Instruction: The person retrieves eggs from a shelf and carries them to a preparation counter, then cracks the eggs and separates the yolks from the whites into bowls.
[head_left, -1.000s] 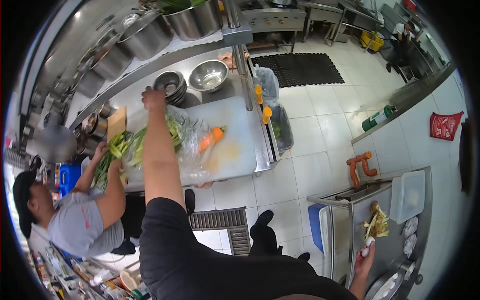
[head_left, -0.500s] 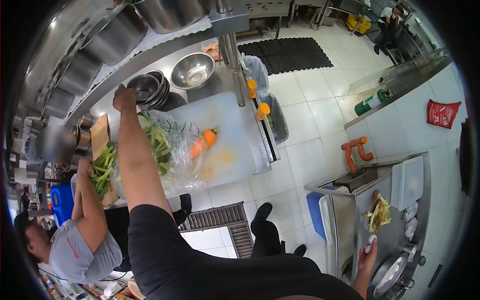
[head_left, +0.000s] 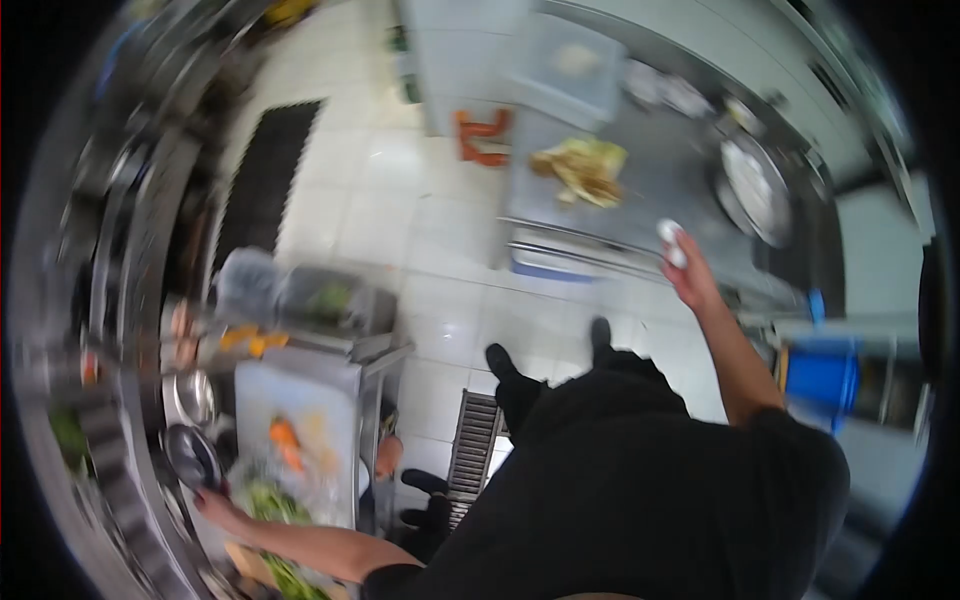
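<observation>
My left hand [head_left: 214,504] is at the lower left, its fingers at the rim of a dark metal bowl [head_left: 193,456]. Beside it lie leafy greens [head_left: 275,502] in clear plastic and an orange vegetable [head_left: 287,444] on a white cutting board [head_left: 262,386]. Over the near edge of the steel table at the right, my right hand [head_left: 688,272] is closed around white eggs [head_left: 671,244]. Wilted yellowish leaves [head_left: 585,172] lie on that steel table [head_left: 640,205], to the left of this hand.
A metal bowl with white contents [head_left: 750,185] and a clear plastic container [head_left: 570,70] stand on the right table. Bins [head_left: 335,300] stand beyond the cutting board. A floor grate [head_left: 474,445] and a co-worker's dark shoes [head_left: 425,482] show below.
The view has swung right, so the table with the wilted leaves now sits at upper centre. The dark bowl has tilted at my left hand. My right hand still holds the eggs.
</observation>
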